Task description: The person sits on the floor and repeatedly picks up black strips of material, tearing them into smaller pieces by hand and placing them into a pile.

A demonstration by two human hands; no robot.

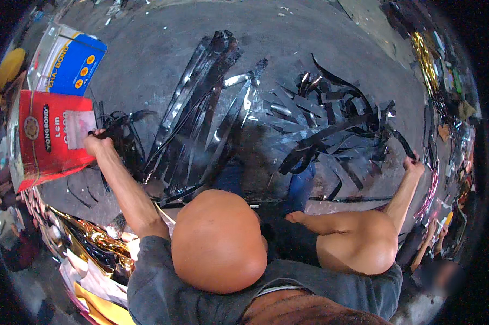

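Note:
My left hand (98, 143) is stretched out to the left, in front of a red square container (49, 130). Its fingers are closed on thin black strips, part of a tangled clump (126, 134) beside it. Far to the right, my right hand (414, 163) pinches the end of a glossy black strip (400, 140). That strip runs back to a loose, crisscrossed heap of black strips (336, 124) on the floor. Between the hands lies a bundle of long black strips (193, 108), roughly side by side.
A blue and white container (74, 62) stands behind the red one. Gold and black shiny sheets (95, 244) lie at lower left, and gold strips (425, 59) at far right. My bent knees (217, 244) are close in front. Another person's arms (431, 238) show at lower right.

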